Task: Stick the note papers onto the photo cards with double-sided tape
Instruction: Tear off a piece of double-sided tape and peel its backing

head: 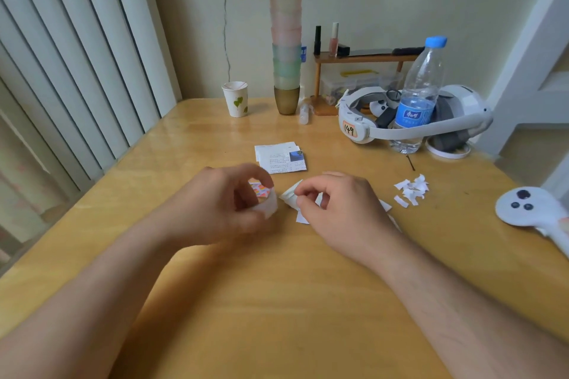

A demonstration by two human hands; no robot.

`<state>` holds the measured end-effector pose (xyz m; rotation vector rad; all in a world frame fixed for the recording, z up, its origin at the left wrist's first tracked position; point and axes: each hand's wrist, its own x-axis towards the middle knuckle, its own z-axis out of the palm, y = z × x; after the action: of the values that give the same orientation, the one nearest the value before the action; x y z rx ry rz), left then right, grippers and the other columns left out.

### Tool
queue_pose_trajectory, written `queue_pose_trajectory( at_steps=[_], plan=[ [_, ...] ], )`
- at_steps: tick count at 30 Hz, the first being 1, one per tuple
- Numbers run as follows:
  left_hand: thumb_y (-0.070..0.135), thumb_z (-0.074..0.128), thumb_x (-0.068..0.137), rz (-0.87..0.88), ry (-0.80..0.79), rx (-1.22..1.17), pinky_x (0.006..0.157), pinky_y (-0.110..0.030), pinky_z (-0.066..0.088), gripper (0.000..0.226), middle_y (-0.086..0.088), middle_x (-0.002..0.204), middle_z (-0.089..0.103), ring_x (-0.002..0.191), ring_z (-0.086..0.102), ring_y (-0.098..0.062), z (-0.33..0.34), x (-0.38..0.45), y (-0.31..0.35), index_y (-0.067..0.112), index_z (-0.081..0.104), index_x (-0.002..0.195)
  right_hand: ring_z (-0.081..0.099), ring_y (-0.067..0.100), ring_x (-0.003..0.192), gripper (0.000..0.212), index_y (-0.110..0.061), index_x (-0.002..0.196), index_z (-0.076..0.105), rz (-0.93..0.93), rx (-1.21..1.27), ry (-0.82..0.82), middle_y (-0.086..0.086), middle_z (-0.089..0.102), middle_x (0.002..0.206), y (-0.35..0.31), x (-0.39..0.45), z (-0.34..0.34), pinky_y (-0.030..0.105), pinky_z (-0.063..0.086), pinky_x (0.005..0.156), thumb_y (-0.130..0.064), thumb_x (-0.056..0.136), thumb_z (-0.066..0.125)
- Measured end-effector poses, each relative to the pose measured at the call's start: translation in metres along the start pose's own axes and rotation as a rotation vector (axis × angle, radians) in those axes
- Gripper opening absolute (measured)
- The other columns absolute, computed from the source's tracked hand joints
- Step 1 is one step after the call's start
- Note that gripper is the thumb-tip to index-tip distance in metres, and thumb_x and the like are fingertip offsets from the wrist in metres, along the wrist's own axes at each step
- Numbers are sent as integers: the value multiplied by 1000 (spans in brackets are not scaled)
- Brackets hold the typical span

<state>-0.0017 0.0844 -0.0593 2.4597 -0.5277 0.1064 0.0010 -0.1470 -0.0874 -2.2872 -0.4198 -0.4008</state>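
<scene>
**Both hands pinching tape and paper at mid-tabletop**

Nearest: two bare forearms reach in over the yellow wooden tabletop [277,301].

Left hand [228,203]: fingers curled, thumb and forefinger pinching a small white roll or strip of double-sided tape [268,205]. Blurred; cannot tell how much is unrolled. A pink-and-orange patterned card [259,188] shows partly behind the fingers, lying on the tabletop.

Right hand [335,203]: fingers curled, fingertips pinching a small white note paper [291,194], tilted up off the surface. More white paper edges [385,205] poke out from under this hand.

Just beyond the hands: a small stack of photo cards [280,157], printed text and a blue picture facing up, flat on the tabletop, apart from both hands.

Right of the hands: a loose heap of white paper scraps [412,189]. Far right edge: a white controller [523,206] with dark buttons.

Further back, right: a clear plastic water bottle [420,92], blue cap on, a little water at the bottom, standing inside the loop of a white headset [409,115] labelled 149.

Back edge: a paper cup [236,99] with leaf print, contents unclear; a tall stack of pastel tumblers [286,37] nested on a dark one. A small wooden shelf [363,58] carries nail polish bottles [333,38]; beneath it a clear lidded box [354,81] holds small items, too blurred to name.
</scene>
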Motion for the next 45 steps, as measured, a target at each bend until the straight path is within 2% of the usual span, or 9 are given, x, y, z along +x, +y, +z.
queue_pose_trajectory(
  at_steps=[5,9,14,19,23,27,30,34,45],
  plan=[
    [5,85,84,14,136,-540,60,-24,48,37,-11,76,71,60,56,-15,10,0,16,22,59,104,55,-4,90,34,-29,131,70,-115,74,19,-19,59,117,2,-2,1,6,39,77,-31,97,69],
    [11,83,78,51,194,-651,57,-23,46,38,-10,73,68,61,54,-17,21,-1,22,28,57,100,57,3,90,34,-26,130,71,-195,70,96,-13,60,119,2,-3,-2,9,42,76,-28,96,69],
    [15,84,78,61,220,-606,59,-25,46,39,-4,72,68,60,52,-16,26,-1,24,31,57,100,60,9,82,25,-25,113,78,-224,116,146,-14,63,109,1,-3,-3,11,46,74,-20,88,77],
    [5,87,82,62,213,-563,60,-28,44,44,1,71,67,60,50,-17,26,-2,23,29,57,103,64,15,77,16,-24,93,78,-180,254,128,-15,66,101,-5,-3,-4,30,56,69,-16,82,85],
    [10,88,81,67,231,-515,59,-25,45,41,-1,72,67,61,50,-14,27,-4,26,33,60,100,64,15,74,15,-21,80,75,-153,314,126,-13,67,92,-9,-4,-6,21,53,65,-12,81,87],
    [8,83,80,80,242,-490,59,-25,45,38,-5,73,66,60,51,-15,28,-5,28,33,63,100,63,9,66,18,-26,84,75,-118,346,107,-14,70,83,-12,-6,-9,15,48,60,-11,83,85],
    [15,78,80,73,279,-462,57,-29,44,31,-8,74,63,63,52,-29,29,-6,30,34,64,100,62,8,67,30,-33,105,73,-107,364,67,-14,71,80,-15,-7,-10,16,50,64,-12,86,83],
    [7,79,83,108,330,-323,57,-15,39,29,3,66,58,58,46,-8,30,-9,35,33,67,91,62,12,71,16,-23,90,78,-204,218,134,-17,65,79,-16,-7,-7,15,48,63,-9,85,81],
    [27,72,83,131,358,-234,55,-18,39,7,10,58,55,53,47,-8,26,-6,36,31,70,78,63,16,80,6,-20,89,71,-356,106,133,-8,58,97,-15,-7,-9,34,53,64,-16,91,67]
  ],
)
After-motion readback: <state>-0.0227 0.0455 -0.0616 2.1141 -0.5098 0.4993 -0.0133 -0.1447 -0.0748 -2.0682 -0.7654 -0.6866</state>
